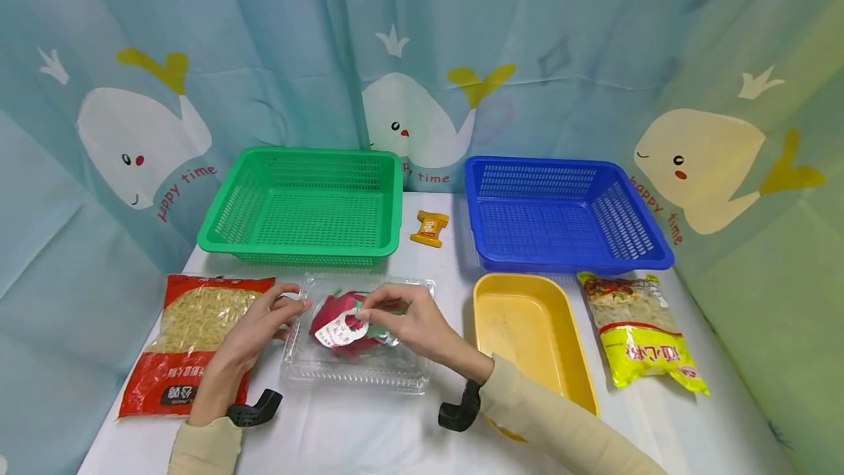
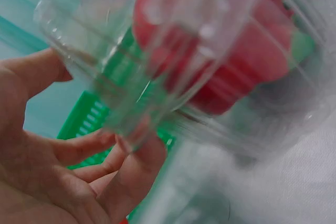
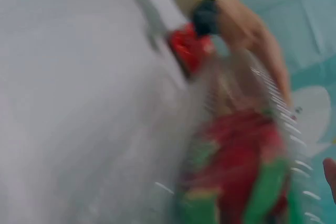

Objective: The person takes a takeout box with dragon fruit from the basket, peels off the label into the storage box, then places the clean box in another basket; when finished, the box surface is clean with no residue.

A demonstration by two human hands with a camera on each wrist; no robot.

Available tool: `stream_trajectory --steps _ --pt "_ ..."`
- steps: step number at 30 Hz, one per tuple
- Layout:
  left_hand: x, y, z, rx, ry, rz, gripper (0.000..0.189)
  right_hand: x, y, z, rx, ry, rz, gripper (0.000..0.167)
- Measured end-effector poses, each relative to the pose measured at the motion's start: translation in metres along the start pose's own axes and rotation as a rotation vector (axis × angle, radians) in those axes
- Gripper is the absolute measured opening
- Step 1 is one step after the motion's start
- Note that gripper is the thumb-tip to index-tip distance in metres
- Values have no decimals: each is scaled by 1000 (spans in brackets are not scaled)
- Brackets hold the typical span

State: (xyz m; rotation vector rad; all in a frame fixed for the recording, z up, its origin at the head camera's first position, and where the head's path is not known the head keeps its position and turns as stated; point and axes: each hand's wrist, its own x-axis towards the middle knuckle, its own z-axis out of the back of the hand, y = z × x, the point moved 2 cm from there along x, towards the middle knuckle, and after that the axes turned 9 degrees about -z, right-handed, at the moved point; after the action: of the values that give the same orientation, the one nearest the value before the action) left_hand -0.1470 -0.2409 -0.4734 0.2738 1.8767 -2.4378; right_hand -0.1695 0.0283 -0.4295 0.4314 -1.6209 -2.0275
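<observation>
A clear plastic clamshell box lies on the white table with a red and green dragon fruit inside. My left hand holds the box's left edge; in the left wrist view its thumb and fingers are around a corner. Above the fruit, my right hand pinches a white label with a red fruit picture between thumb and forefinger. How much of the label sticks to the box I cannot tell. The right wrist view is blurred and shows only a fingertip of the right hand.
Behind the box stand a green basket and a blue basket, with a small yellow packet between them. A yellow tray and a noodle bag lie right. A red pasta bag lies left, partly behind the left arm.
</observation>
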Motion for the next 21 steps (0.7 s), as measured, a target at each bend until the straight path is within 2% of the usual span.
stream_trajectory --steps 4,7,14,21 --pt "1 -1 2 14 7 10 58 -2 -1 16 81 -51 -95 8" --pt "0 -1 3 9 17 16 57 -5 -4 27 81 -54 -132 10" --pt "0 -1 3 11 35 6 58 -17 -8 55 43 -80 -143 13" --pt "1 -1 4 11 31 8 57 -42 -14 89 -41 -105 -186 14"
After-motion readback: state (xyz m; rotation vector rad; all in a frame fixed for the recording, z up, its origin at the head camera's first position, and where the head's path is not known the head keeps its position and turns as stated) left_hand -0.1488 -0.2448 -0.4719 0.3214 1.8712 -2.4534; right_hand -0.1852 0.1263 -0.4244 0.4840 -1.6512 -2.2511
